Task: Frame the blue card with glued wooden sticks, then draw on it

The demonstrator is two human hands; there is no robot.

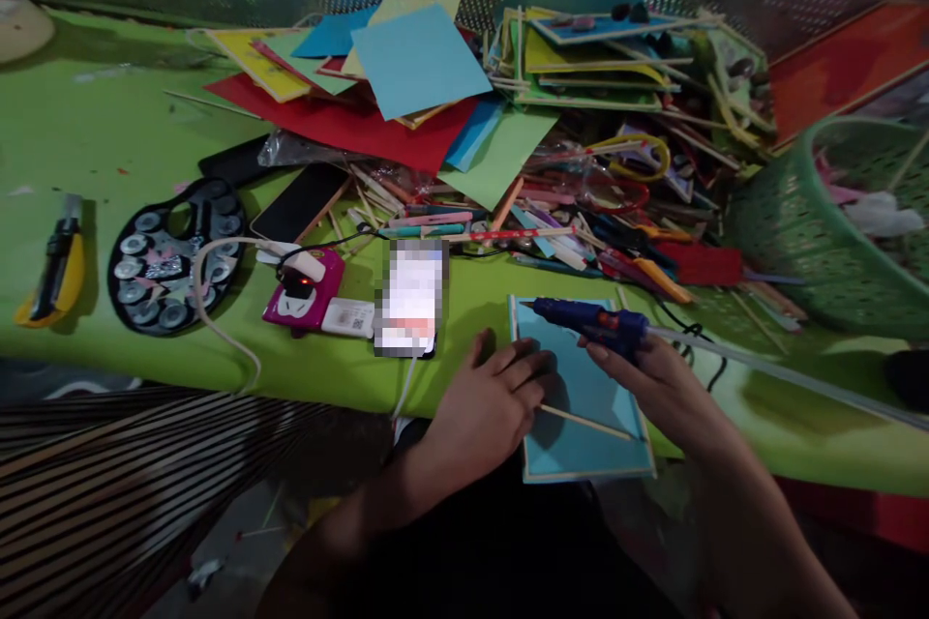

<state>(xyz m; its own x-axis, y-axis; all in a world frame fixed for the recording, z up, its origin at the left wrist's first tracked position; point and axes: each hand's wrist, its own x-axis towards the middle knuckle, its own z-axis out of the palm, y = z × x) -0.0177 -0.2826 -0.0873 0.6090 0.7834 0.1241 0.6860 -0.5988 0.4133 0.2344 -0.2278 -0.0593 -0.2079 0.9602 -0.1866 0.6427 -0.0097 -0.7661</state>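
A blue glue gun [595, 321] is gripped in my right hand [664, 377], its nozzle pointing left above the top edge of a light-blue card [581, 459]. From the back of the gun a long, pale glue stick [784, 372] runs off to the right. Thin wooden strips border the card, which lies at the table's front edge. My left hand [494, 401] rests over the card's left side with curled fingers. One end of a thin wooden stick [586, 422] meets those fingers, and the rest slants across the card.
Coloured paper [421, 58] and framed cards [595, 58] are heaped behind, above scattered pens and sticks. A green basket [813, 213] stands right. Leftward are a lit phone [410, 300], a purple power adapter [312, 295], a black paint palette [178, 256] and a yellow cutter [58, 266].
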